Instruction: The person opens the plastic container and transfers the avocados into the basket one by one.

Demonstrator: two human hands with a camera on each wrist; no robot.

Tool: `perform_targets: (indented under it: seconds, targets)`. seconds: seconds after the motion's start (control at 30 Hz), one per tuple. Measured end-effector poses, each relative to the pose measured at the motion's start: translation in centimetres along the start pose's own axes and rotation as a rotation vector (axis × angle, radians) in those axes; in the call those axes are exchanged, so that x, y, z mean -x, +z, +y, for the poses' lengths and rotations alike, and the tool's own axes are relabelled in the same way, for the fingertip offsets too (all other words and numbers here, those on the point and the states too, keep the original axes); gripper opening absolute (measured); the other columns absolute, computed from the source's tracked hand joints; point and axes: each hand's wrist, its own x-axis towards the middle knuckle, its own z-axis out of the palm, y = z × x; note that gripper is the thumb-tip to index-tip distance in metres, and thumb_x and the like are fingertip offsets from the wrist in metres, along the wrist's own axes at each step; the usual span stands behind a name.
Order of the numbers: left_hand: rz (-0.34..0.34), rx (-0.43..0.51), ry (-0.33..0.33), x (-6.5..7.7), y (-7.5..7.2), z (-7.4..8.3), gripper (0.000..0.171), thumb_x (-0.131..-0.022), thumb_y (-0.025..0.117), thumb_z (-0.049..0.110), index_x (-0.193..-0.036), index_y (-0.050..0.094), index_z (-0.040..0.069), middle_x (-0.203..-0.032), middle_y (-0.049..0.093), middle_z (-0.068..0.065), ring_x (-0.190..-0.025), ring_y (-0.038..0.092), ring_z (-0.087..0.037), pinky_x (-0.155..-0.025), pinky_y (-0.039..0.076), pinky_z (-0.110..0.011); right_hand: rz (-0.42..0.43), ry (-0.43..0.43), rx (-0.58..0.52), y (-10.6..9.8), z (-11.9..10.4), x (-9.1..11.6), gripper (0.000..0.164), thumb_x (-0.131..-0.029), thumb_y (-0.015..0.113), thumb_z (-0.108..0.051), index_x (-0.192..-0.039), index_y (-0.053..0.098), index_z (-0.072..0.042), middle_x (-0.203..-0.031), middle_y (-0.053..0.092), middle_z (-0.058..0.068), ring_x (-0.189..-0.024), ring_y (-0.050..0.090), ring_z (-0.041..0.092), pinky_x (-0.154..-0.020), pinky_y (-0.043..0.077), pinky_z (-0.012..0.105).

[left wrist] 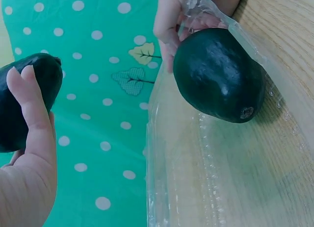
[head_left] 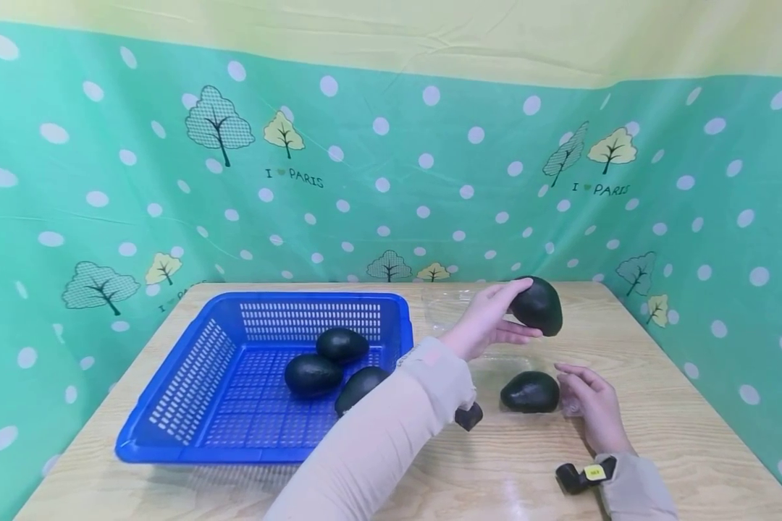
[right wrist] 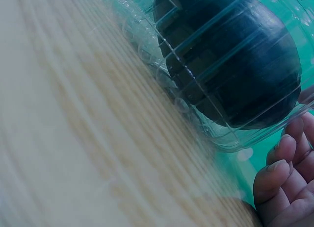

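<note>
Along the back and both sides of the workplace: cloth hanging (head_left: 358,170), mint green with pale dots, printed trees and "I PARIS" lettering, a yellow band on top, lightly creased. Work surface: table (head_left: 495,463), pale wood grain, faintly glossy.

Item: blue basket (head_left: 202,454), rigid plastic, rectangular, slotted walls and gridded floor, at the left of the table. Contents: three avocados (head_left: 313,375), dark, smooth, egg-shaped, grouped toward its right side — one partly hidden by the left sleeve (head_left: 371,441).

Item: clear container (right wrist: 235,146), thin ribbed plastic, at the right of the table. Contents: one avocado (head_left: 530,392), near-black green, glossy, lying on its side.

Left hand (head_left: 489,318): grips another avocado (head_left: 538,307), rounded and dark, between thumb and fingers, raised above the table.

Right hand (head_left: 593,405): fingers curled, gripping the clear container's edge — just beside the lying fruit. Right wrist: black band (head_left: 586,476), yellow label.
</note>
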Motion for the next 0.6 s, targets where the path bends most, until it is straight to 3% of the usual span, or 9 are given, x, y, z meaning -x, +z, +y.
perform_targets:
  seconds: [0.2,0.47,0.6]
  targets:
    - [-0.069,0.019,-0.02,0.3,-0.7,0.3,0.033,-0.092,0.066,0.042,-0.112,0.067,0.016,-0.098,0.071,-0.004,-0.088,0.073,-0.041,-0.061,0.06,-0.029,0.004,-0.005,0.007,-0.1,0.0,0.0,0.017,-0.097,0.062,-0.016,-0.098,0.075,-0.027,-0.081,0.066,-0.013,-0.067,0.057,0.003,-0.055,0.05,0.02]
    - [-0.067,0.049,-0.033,1.0,-1.6,0.8,0.032,-0.09,0.07,0.035,-0.114,0.06,0.017,-0.099,0.073,-0.006,-0.098,0.069,-0.046,-0.073,0.061,-0.038,-0.003,-0.007,-0.02,-0.1,0.0,0.0,0.018,-0.096,0.063,-0.014,-0.097,0.075,-0.027,-0.072,0.061,-0.01,-0.061,0.053,0.004,-0.051,0.047,0.021]
    - [-0.054,0.067,-0.032,1.3,-2.2,1.1,0.033,-0.09,0.07,0.034,-0.116,0.058,0.017,-0.1,0.072,-0.007,-0.094,0.071,-0.044,-0.069,0.061,-0.035,-0.009,-0.007,-0.038,0.0,0.0,0.1,0.019,-0.096,0.063,-0.013,-0.097,0.075,-0.027,-0.071,0.06,-0.01,-0.059,0.053,0.004,-0.05,0.046,0.02]
